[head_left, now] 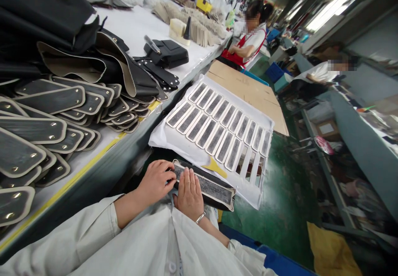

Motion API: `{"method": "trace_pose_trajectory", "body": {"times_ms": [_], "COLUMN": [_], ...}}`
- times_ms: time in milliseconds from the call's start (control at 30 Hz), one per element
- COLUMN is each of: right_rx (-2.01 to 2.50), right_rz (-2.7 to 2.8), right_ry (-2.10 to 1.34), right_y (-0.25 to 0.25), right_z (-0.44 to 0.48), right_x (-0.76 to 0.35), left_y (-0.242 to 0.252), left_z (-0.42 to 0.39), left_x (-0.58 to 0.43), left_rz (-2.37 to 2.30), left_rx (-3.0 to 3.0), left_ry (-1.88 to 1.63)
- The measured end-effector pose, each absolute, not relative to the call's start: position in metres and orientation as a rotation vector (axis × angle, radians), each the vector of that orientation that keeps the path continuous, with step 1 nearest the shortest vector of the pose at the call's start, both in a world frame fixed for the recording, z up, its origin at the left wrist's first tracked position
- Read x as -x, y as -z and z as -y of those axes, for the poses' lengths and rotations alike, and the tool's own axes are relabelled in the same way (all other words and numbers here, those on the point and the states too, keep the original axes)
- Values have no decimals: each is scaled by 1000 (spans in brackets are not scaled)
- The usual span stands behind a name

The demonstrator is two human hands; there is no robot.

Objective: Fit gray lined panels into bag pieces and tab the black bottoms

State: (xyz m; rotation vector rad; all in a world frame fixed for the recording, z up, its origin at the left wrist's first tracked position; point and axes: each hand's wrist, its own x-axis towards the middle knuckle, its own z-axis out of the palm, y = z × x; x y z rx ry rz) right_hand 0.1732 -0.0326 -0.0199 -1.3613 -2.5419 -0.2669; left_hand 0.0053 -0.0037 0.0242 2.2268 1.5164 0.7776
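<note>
Across my lap lies a long black leather bag piece [214, 188], with a grey strip and a pale raw edge on its upper face. The curled fingers of my left hand [158, 180] grip its left end. My right hand [190, 195], with a bracelet at the wrist, rests flat on the strip, its fingers stretched out. Just beyond is a white-covered board [195, 148] bearing two rows of grey strips with pale borders [207, 133]. A yellow scraper-like tool [215, 167] lies at the board's near edge, beside the bag piece.
Piles of dark leather tabs with metal studs [34, 130] and black leather pieces [99, 56] cover the workbench [120, 18] at left. A cardboard sheet [248, 91] lies behind the board. Two people sit farther back. A yellow sack [331, 249] is on the floor at right.
</note>
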Motion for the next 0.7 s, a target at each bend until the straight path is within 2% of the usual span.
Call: {"method": "trace_pose_trajectory", "body": {"times_ms": [300, 400, 533, 700], "right_rx": [1324, 1275, 1428, 1306], "right_rz": [2643, 2674, 2571, 2535], "right_ry": [-5, 0, 55, 132], "right_y": [-4, -16, -21, -22], "right_z": [14, 17, 26, 29], "right_x": [-135, -160, -217, -241], "left_y": [-14, -10, -6, -9], "left_z": [4, 6, 15, 64], "left_x": [13, 15, 22, 42], "left_rz": [-1271, -1249, -1278, -1405], "left_rx": [-1616, -1611, -1571, -1565], "left_ry": [-1024, -925, -898, -917]}}
